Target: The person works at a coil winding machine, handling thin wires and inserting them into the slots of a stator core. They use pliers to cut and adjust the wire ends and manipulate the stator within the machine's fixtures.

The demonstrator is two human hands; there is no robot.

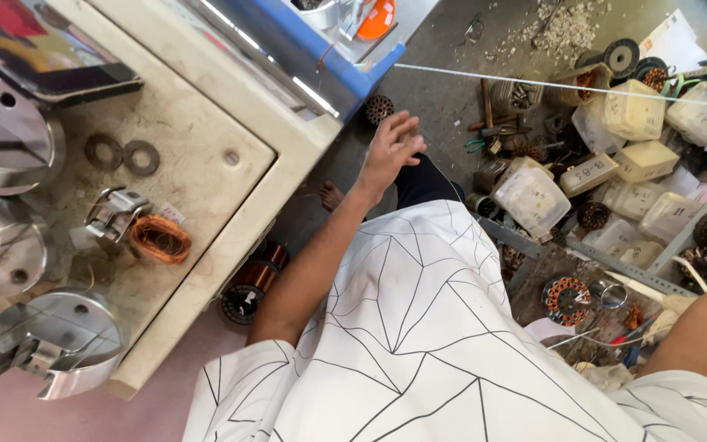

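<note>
The person's left hand (392, 147) reaches out over the grey floor (443, 98), its grip spread, fingers loosely fanned and holding nothing. Just beyond the fingertips, close beside them, a small dark ribbed metal core (379, 108) stands on the floor against the foot of a blue-edged cabinet (329, 61). It cannot be told whether the fingers touch the core. The right hand is out of view; only the right forearm (701, 327) shows at the edge, so the state of that grip cannot be told.

On the thumb side of the open grip, well apart from it, a cream worktop (198, 131) carries a copper wire coil (159, 239) touching a small shiny metal clamp (114, 213), two flat washers (122, 155) side by side, and polished round metal forms (2, 139) along its far edge. Below the worktop's edge, near the left forearm, spools of copper wire (254, 286) sit on the floor.

On the other side of the grip, well apart, cloudy plastic boxes (531, 195) are heaped among hand tools and wound copper parts (566, 299). A pale string (533, 83) runs taut above them.
</note>
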